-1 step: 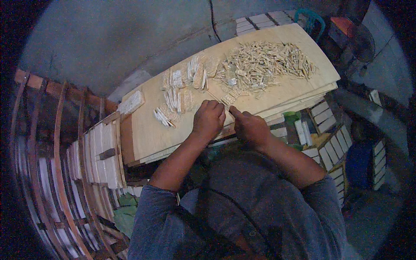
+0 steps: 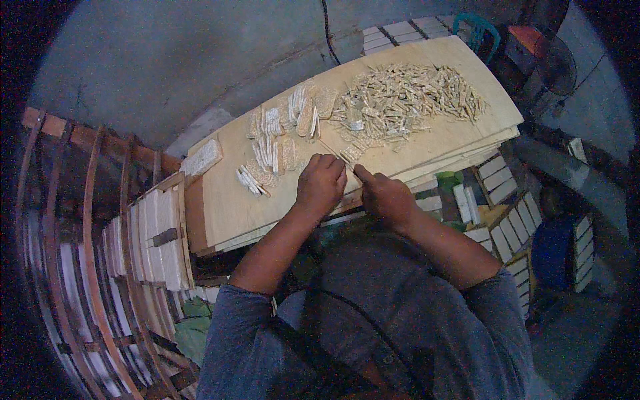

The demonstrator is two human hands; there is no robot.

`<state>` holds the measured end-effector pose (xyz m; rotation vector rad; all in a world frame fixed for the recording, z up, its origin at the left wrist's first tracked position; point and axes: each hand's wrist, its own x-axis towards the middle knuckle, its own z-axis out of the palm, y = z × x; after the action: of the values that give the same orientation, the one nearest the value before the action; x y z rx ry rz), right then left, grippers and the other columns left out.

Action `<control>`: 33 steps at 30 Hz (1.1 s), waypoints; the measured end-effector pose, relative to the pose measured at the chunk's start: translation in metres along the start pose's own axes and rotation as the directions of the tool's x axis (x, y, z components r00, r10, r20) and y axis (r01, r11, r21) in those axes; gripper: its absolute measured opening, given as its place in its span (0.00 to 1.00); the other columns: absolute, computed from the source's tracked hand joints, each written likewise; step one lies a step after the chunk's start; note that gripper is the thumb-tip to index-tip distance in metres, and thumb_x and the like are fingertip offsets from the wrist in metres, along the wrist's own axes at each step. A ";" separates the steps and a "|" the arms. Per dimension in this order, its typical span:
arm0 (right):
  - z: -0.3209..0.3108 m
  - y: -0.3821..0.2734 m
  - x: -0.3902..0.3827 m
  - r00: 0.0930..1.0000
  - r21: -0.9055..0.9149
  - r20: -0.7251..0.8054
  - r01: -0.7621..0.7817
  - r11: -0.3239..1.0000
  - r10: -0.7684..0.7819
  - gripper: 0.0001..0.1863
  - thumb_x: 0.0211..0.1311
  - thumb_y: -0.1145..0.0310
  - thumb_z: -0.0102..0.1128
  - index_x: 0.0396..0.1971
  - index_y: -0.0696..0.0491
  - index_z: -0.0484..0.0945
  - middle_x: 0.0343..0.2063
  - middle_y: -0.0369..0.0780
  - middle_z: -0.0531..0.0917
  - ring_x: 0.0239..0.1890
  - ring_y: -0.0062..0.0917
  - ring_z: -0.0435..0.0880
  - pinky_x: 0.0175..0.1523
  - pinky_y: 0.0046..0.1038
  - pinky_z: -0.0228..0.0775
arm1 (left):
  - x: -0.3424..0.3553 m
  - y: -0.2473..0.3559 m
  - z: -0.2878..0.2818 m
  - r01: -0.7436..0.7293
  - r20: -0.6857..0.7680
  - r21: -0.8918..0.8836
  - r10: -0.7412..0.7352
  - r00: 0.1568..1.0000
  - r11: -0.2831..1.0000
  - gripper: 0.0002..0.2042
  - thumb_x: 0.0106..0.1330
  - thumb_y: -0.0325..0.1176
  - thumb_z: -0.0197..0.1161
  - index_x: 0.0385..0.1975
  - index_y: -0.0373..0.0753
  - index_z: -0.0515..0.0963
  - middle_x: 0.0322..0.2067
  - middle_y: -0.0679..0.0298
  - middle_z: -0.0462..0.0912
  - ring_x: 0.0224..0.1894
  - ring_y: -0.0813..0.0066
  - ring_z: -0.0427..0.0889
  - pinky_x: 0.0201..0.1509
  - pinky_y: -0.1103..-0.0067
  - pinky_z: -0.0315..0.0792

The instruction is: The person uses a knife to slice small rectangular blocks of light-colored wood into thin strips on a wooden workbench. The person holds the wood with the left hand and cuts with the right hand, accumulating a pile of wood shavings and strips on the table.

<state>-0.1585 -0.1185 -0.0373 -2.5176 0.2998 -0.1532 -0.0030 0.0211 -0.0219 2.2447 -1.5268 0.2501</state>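
Observation:
My left hand (image 2: 323, 183) is closed at the near edge of the pale board (image 2: 233, 213), its fingers curled in. What it holds is hidden. Close beside it on the right, my right hand (image 2: 389, 201) is also closed, with the index finger reaching forward along a thin, dark sliver (image 2: 349, 162) between the hands. I cannot make out what this is. Just beyond the fingertips lies a small patterned pale piece (image 2: 353, 152). A heap of short pale sticks (image 2: 410, 100) covers the far right of the board. Small bundles of white-edged strips (image 2: 267, 152) lie left of the heap.
A flat speckled slab (image 2: 202, 159) lies at the board's left end. Wooden slats (image 2: 90, 220) with stacked white panels (image 2: 157, 230) stand at left. Stacks of white blocks (image 2: 513, 233) sit below right. A fan (image 2: 555, 70) and a teal chair (image 2: 481, 30) are far right.
My right hand has shifted very slightly. Otherwise nothing visibly differs.

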 end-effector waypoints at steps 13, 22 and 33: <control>-0.019 -0.001 -0.027 1.000 0.078 -0.027 -0.011 0.997 0.013 0.31 0.66 0.69 0.60 0.70 0.47 0.70 0.40 0.53 0.85 0.40 0.53 0.87 0.43 0.51 0.80 | -0.008 -0.003 0.001 0.019 0.055 0.099 -0.024 0.998 0.995 0.08 0.58 0.27 0.69 0.37 0.38 0.82 0.39 0.58 0.82 0.44 0.54 0.80 0.49 0.63 0.79; -0.015 0.013 -0.059 0.978 0.014 0.164 -0.133 0.991 0.129 0.35 0.67 0.66 0.61 0.74 0.46 0.66 0.42 0.53 0.86 0.42 0.52 0.88 0.46 0.51 0.81 | -0.010 -0.002 0.000 -0.004 -0.035 0.004 0.004 0.999 1.000 0.09 0.59 0.27 0.70 0.40 0.39 0.84 0.39 0.58 0.82 0.46 0.55 0.80 0.49 0.64 0.79; -0.006 -0.009 -0.008 0.991 -0.075 0.125 -0.046 0.996 0.055 0.38 0.68 0.67 0.60 0.77 0.43 0.60 0.42 0.51 0.86 0.42 0.53 0.87 0.47 0.51 0.81 | -0.012 -0.004 -0.001 0.006 0.014 0.032 -0.007 1.000 0.999 0.10 0.60 0.31 0.69 0.40 0.39 0.83 0.41 0.56 0.83 0.46 0.53 0.80 0.51 0.62 0.78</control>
<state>-0.1654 -0.1127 -0.0278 -2.5749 0.3218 0.0391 -0.0039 0.0327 -0.0258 2.2799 -1.5328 0.2593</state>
